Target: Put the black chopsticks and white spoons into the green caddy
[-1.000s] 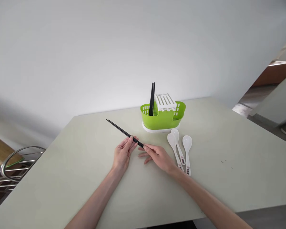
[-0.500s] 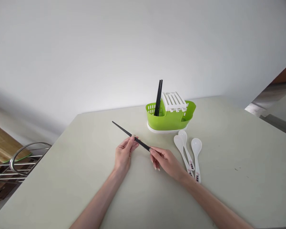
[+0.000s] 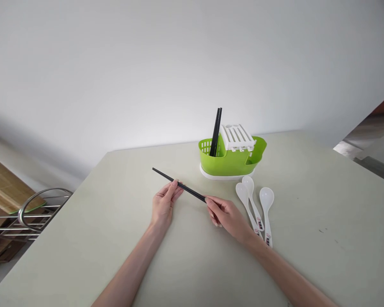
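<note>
Black chopsticks [image 3: 192,191] slant across the space in front of me, pressed so close together that their number is hard to tell. My left hand [image 3: 164,204] pinches them near the middle between thumb and fingers. At their thicker right end, my right hand [image 3: 225,216] is closed on them too. Behind the hands stands a green cutlery holder [image 3: 232,164] with a white slotted top [image 3: 237,137] and white base. More black chopsticks [image 3: 215,132] stand upright, leaning slightly, in its left compartment. Three white spoons [image 3: 266,200] lie beside my right forearm, two of them overlapping.
The pale table [image 3: 92,230] meets a white wall [image 3: 147,76] at the back. A metal wire rack [image 3: 25,217] with a bamboo board [image 3: 9,187] stands off the left edge. Small dark marks [image 3: 321,230] show on the tabletop at right.
The chopsticks' thin end has dipped slightly, so they lie a little flatter. My hands have drawn slightly apart along them. The whole view has shifted a little; holder and spoons stay put.
</note>
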### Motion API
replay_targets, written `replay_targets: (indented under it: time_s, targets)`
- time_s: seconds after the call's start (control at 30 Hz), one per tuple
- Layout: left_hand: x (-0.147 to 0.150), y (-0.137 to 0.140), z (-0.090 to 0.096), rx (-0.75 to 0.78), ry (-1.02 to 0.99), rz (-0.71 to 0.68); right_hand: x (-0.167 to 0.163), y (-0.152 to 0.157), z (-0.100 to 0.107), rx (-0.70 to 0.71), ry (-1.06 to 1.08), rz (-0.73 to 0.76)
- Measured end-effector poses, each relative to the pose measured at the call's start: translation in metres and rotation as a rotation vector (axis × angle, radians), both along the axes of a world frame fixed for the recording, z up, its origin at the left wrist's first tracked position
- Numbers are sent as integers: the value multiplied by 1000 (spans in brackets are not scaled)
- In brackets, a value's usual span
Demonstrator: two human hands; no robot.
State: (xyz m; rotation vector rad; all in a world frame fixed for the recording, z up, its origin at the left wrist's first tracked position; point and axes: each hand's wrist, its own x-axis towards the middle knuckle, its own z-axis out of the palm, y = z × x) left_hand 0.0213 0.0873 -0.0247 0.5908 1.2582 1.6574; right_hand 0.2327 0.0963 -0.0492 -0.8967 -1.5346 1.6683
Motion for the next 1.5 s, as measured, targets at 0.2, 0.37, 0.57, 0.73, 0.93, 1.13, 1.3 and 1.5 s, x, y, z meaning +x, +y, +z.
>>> replay_targets:
  time_s: [0.2,0.37,0.57,0.73,0.93,1.13,1.3,1.5]
  targets:
    - [0,-1,1,0,8,6,-1,0,0,30,-9,-23]
    - [-10,2,7,17,-24,106,-4,1,-3,14,67,-22]
    - [-36,5,25,92,-105,316,-7,-2,-4,81,34,-32]
    - [-39,24,74,267,24,307,-10,-5,-6,160,4,-5]
    - [5,69,158,457,526,207,-12,-6,-3,162,-5,23]
    - [40,118,163,364,851,12,-12,-5,-2,238,-13,17]
    - [46,149,140,264,1004,-95,-13,-4,0,278,-23,5]
    - [44,172,121,125,1177,-121,-12,-1,5,265,-57,9]
